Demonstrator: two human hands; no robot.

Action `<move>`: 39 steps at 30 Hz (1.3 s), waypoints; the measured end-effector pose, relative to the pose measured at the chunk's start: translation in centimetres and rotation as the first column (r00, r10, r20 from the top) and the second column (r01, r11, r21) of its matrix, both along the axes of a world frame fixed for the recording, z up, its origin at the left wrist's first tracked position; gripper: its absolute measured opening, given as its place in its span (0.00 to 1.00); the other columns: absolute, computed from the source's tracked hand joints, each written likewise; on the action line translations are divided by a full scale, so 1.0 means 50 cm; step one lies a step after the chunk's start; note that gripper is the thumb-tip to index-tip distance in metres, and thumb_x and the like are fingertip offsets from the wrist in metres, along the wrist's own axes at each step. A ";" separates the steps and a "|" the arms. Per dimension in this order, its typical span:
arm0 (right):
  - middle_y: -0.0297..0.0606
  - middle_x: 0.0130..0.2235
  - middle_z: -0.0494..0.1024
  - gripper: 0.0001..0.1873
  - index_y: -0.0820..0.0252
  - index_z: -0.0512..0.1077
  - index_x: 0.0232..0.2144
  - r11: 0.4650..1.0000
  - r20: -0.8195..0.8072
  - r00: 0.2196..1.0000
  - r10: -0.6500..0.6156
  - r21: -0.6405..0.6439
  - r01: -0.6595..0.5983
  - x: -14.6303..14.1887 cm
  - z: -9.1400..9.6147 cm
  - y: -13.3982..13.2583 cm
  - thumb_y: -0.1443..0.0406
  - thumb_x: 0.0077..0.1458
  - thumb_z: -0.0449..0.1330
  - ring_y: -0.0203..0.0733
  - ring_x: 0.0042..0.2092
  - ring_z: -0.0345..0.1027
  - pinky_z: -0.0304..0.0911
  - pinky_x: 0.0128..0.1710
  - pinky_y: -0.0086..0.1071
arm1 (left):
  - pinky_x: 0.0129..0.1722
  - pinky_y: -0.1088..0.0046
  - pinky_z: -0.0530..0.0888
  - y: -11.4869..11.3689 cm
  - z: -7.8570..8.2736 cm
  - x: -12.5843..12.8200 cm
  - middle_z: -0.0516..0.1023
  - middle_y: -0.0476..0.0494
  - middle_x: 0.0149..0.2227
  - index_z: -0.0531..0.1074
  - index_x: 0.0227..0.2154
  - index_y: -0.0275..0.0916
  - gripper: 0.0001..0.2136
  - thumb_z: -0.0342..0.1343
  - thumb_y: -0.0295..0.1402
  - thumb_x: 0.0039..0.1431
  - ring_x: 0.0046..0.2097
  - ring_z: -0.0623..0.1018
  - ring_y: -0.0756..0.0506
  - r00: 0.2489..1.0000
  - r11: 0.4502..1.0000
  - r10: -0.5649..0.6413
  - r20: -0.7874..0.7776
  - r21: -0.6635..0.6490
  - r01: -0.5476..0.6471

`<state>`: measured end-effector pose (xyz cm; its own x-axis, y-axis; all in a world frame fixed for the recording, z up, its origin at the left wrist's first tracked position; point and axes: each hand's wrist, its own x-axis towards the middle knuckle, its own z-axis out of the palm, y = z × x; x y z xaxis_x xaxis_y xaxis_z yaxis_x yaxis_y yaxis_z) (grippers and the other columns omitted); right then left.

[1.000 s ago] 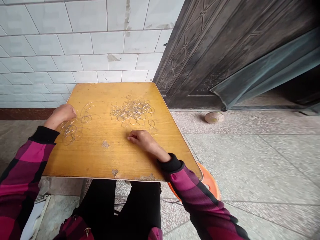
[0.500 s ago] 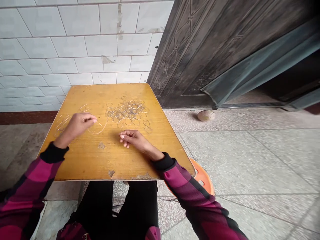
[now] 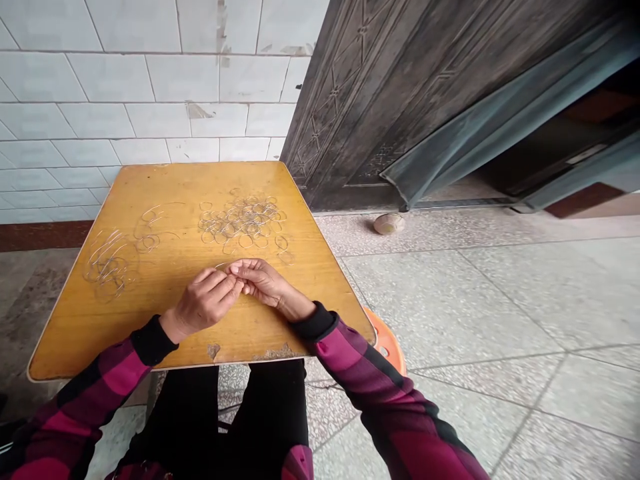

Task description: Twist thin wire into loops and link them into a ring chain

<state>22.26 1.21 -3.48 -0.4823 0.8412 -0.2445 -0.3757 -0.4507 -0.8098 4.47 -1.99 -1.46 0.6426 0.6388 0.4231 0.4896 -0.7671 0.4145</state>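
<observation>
The left hand and right hand meet just above the near middle of a scuffed, honey-yellow wooden surface. Their fingers curl inward, with the fingertips pressed together on a thin silvery wire ring, most of which is too fine to follow beyond the grip.

Farther out on the surface lies a dense cluster of thin silvery wire loops, round and overlapping in a rough flower-like mass, with a few stray rings at its edge. To its left are a looser tangle of fine wire rings and a scribbled-looking heap of wire loops, both faint against the wood.

Pink-and-black checked sleeves with black cuffs reach in from the bottom. An orange plastic stool shows past the surface's right corner. Behind stand a white tiled wall and a dark embossed metal door, with a small round beige object on the speckled stone floor.
</observation>
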 end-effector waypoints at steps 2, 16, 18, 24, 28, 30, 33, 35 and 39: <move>0.27 0.21 0.73 0.14 0.63 0.76 0.27 0.999 0.022 0.999 -0.029 0.024 0.029 0.002 0.005 0.000 0.60 0.39 0.72 0.23 0.20 0.62 0.60 0.18 0.16 | 0.49 0.56 0.67 0.002 0.000 -0.002 0.79 0.39 0.43 0.77 0.40 0.44 0.09 0.54 0.31 0.59 0.46 0.75 0.39 0.994 0.998 0.051 0.093 0.029 -0.054; 0.32 0.24 0.78 0.16 0.63 0.79 0.31 0.994 0.100 0.994 -0.046 0.103 0.036 0.015 0.019 0.002 0.60 0.39 0.73 0.23 0.19 0.63 0.58 0.16 0.16 | 0.20 0.79 0.64 0.042 -0.010 -0.011 0.75 0.46 0.27 0.74 0.29 0.33 0.11 0.65 0.34 0.44 0.22 0.68 0.55 0.608 0.401 0.610 0.508 -0.860 0.316; 0.32 0.25 0.79 0.17 0.62 0.79 0.33 0.996 0.087 0.995 -0.043 0.086 0.036 0.015 0.016 0.004 0.61 0.38 0.73 0.24 0.20 0.65 0.59 0.17 0.16 | 0.20 0.80 0.64 0.042 -0.008 -0.010 0.74 0.47 0.25 0.74 0.27 0.32 0.11 0.66 0.34 0.42 0.22 0.68 0.55 0.575 0.373 0.641 0.509 -0.861 0.347; 0.33 0.27 0.80 0.15 0.62 0.78 0.31 0.985 0.055 0.989 -0.137 0.110 0.130 -0.001 -0.004 0.003 0.62 0.39 0.73 0.25 0.21 0.67 0.62 0.18 0.18 | 0.21 0.82 0.67 0.046 -0.007 -0.007 0.74 0.48 0.25 0.73 0.26 0.32 0.13 0.69 0.33 0.38 0.23 0.69 0.56 0.424 0.394 0.731 0.535 -0.838 0.379; 0.33 0.27 0.80 0.15 0.61 0.78 0.33 0.972 0.055 0.980 -0.190 0.155 0.179 -0.016 -0.017 -0.003 0.59 0.43 0.71 0.28 0.22 0.70 0.66 0.22 0.21 | 0.21 0.81 0.67 0.041 -0.009 -0.003 0.74 0.49 0.25 0.73 0.26 0.33 0.12 0.68 0.35 0.41 0.23 0.69 0.55 0.433 0.424 0.710 0.555 -0.828 0.366; 0.32 0.26 0.80 0.16 0.60 0.78 0.33 0.967 0.073 0.978 -0.196 0.182 0.180 -0.020 -0.020 -0.005 0.58 0.43 0.71 0.28 0.22 0.70 0.67 0.22 0.22 | 0.21 0.81 0.67 0.038 -0.010 0.000 0.74 0.49 0.25 0.73 0.25 0.33 0.12 0.67 0.35 0.41 0.23 0.69 0.55 0.445 0.445 0.699 0.560 -0.827 0.343; 0.31 0.25 0.79 0.15 0.61 0.78 0.32 0.961 0.119 0.975 -0.190 0.228 0.159 -0.023 -0.018 -0.008 0.57 0.42 0.71 0.28 0.21 0.69 0.66 0.22 0.22 | 0.21 0.80 0.67 0.034 -0.009 0.002 0.74 0.49 0.24 0.73 0.24 0.33 0.11 0.66 0.35 0.42 0.23 0.69 0.55 0.463 0.475 0.681 0.567 -0.824 0.310; 0.31 0.24 0.78 0.15 0.61 0.78 0.31 0.960 0.152 0.973 -0.172 0.249 0.131 -0.023 -0.015 -0.010 0.57 0.43 0.70 0.28 0.21 0.69 0.66 0.21 0.22 | 0.22 0.79 0.68 0.032 -0.009 0.003 0.73 0.49 0.24 0.73 0.24 0.34 0.10 0.65 0.35 0.43 0.23 0.69 0.55 0.478 0.488 0.668 0.571 -0.820 0.298; 0.31 0.25 0.77 0.15 0.62 0.78 0.31 0.963 0.197 0.971 -0.137 0.255 0.085 -0.024 -0.009 -0.014 0.56 0.44 0.69 0.28 0.22 0.69 0.65 0.21 0.22 | 0.23 0.79 0.69 0.031 -0.009 0.002 0.73 0.49 0.23 0.73 0.24 0.34 0.09 0.63 0.36 0.46 0.23 0.70 0.54 0.516 0.491 0.644 0.564 -0.823 0.287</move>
<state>21.04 0.49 -3.93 -0.3420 0.9330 -0.1123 -0.2209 -0.1960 -0.9554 4.55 -0.44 -1.92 0.1736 0.9757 -0.1338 -0.3016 0.1820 0.9359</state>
